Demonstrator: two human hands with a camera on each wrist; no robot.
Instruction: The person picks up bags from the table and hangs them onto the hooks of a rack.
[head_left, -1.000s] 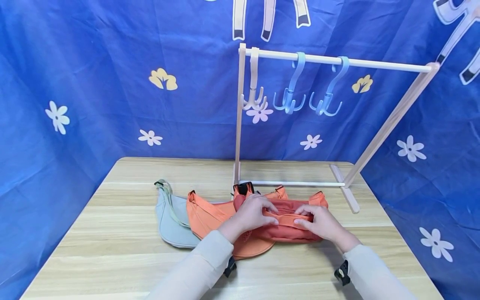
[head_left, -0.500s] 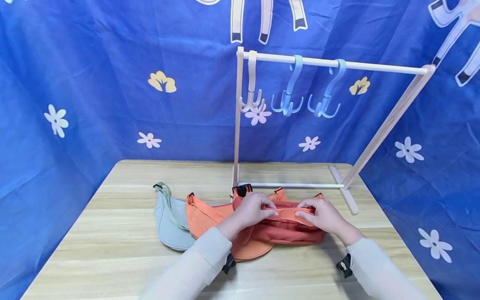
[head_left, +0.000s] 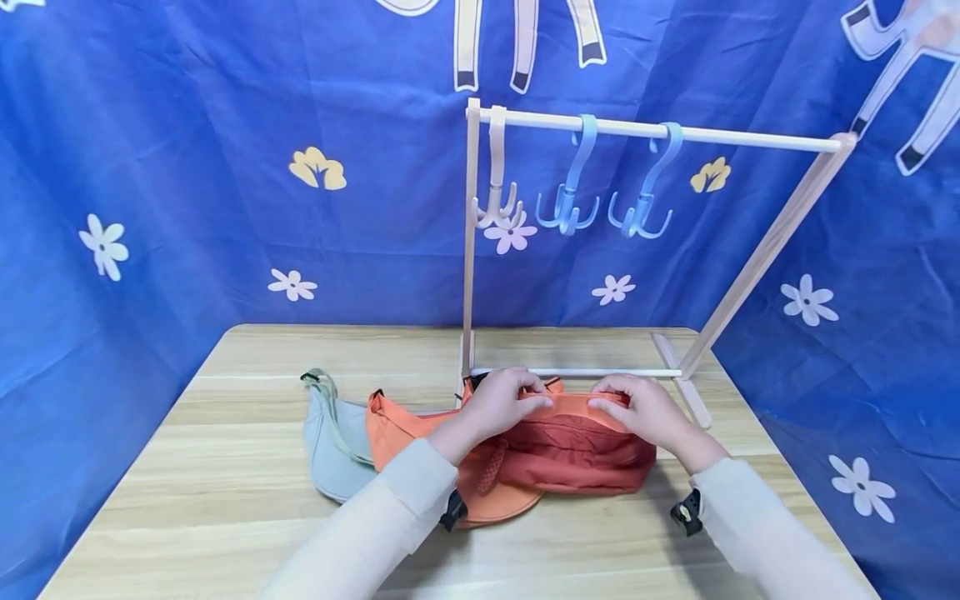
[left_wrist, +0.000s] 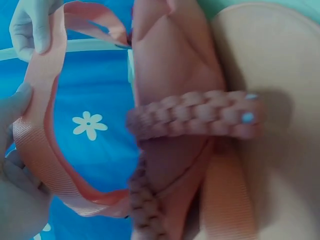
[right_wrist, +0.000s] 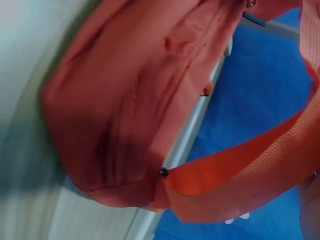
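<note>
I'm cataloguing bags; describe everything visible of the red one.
The red bag looks like soft, creased fabric, with a braided piece near its left end and a wide woven orange strap. The left hand and right hand pinch the raised strap. In the head view, the bag partly covers an orange bag; contact with the table is unclear.

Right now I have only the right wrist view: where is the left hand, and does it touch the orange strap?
Observer: Yes, the head view shows the left hand pinching the orange strap, with a stretch of it between that hand and the right hand.
Operator: Good. My view doesn't show the top bar of the rack; what hangs there?
Observer: A pale hook and two blue hooks hang from the top bar.
</note>
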